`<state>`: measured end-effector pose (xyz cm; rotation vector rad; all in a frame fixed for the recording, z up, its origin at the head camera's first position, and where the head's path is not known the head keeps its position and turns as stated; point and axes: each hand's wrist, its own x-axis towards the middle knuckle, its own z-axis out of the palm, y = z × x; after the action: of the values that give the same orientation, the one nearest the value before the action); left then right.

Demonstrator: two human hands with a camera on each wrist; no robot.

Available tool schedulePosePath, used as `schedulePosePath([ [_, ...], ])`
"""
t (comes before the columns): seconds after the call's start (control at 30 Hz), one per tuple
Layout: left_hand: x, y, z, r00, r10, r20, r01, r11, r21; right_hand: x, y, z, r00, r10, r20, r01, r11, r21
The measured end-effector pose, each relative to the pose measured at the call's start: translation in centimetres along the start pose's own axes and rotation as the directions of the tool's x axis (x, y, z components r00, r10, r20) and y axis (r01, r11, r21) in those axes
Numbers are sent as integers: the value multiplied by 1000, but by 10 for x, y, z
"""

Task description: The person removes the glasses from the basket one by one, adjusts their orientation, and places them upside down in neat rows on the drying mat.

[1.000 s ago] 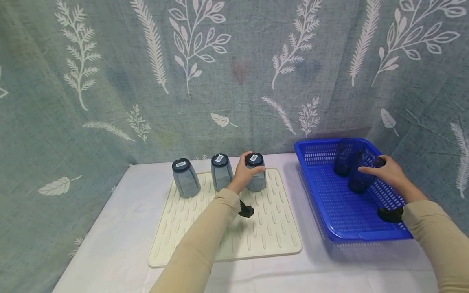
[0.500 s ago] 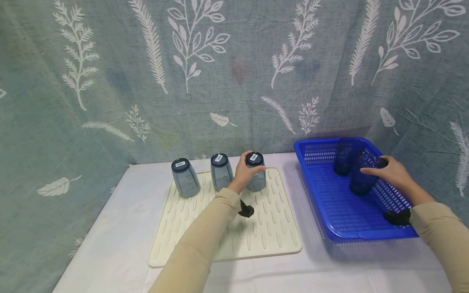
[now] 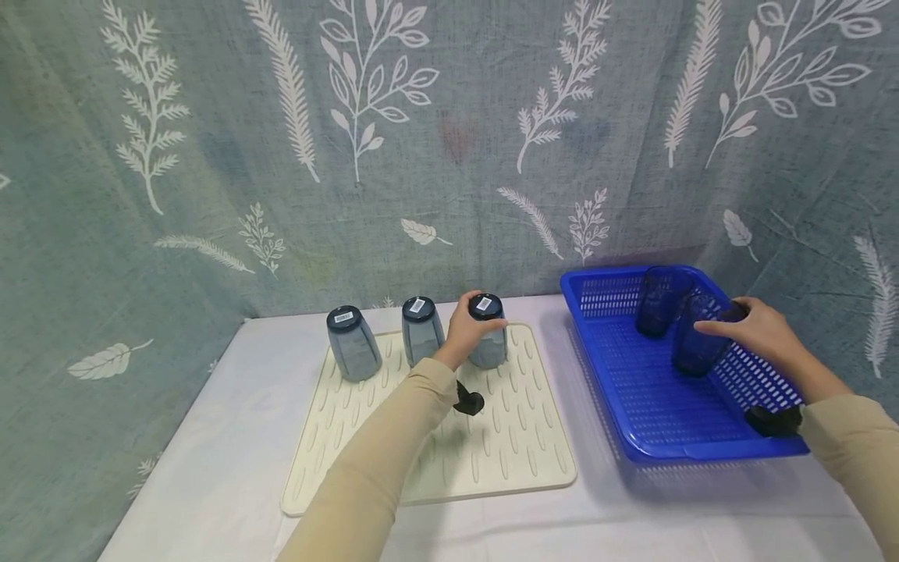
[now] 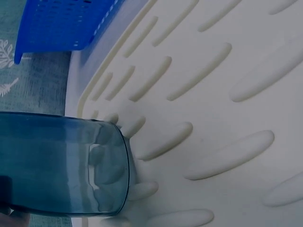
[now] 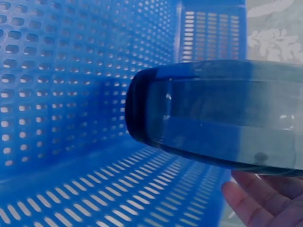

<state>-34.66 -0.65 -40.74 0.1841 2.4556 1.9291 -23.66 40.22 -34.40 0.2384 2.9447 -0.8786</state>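
My left hand (image 3: 463, 332) holds an upside-down blue-grey drinking glass (image 3: 489, 347) near its base, thumb on the near side. Its rim meets the cream ridged mat (image 3: 520, 453); the left wrist view shows this glass (image 4: 61, 163) close up. Two more upturned glasses, a middle one (image 3: 424, 336) and a left one (image 3: 357, 351), stand in line with it. On the right, my right hand (image 3: 762, 336) grips an upright glass (image 3: 695, 347) near its top, inside the blue basket (image 3: 702, 450). The right wrist view shows fingers (image 5: 251, 198) alongside that glass (image 5: 213, 113).
Another upright glass (image 3: 656, 304) stands in the basket's back part, just left of the gripped one. A white cloth (image 3: 232, 437) covers the table. Behind hangs a grey-green curtain (image 3: 449, 179) with white leaf prints, close to the table's back edge.
My right hand and the glass in it have shifted slightly to the right within the basket, and the right forearm has swung outward. The left hand stays on its glass.
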Motion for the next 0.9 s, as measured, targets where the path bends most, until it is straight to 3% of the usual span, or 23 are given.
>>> schedulePosePath([
  [0.4, 0, 4, -1, 1000, -20, 13, 20, 1000, 7, -14, -23, -14, 999, -31, -13, 30, 999, -38],
  [0.7, 0, 6, -3, 999, 0, 36, -1, 1000, 16, -21, -34, -20, 998, -42, -37, 41, 999, -33],
  [0.9, -8, 13, -9, 998, 27, 52, -26, 999, -19, -25, -37, -22, 998, -46, -36, 45, 999, -29],
])
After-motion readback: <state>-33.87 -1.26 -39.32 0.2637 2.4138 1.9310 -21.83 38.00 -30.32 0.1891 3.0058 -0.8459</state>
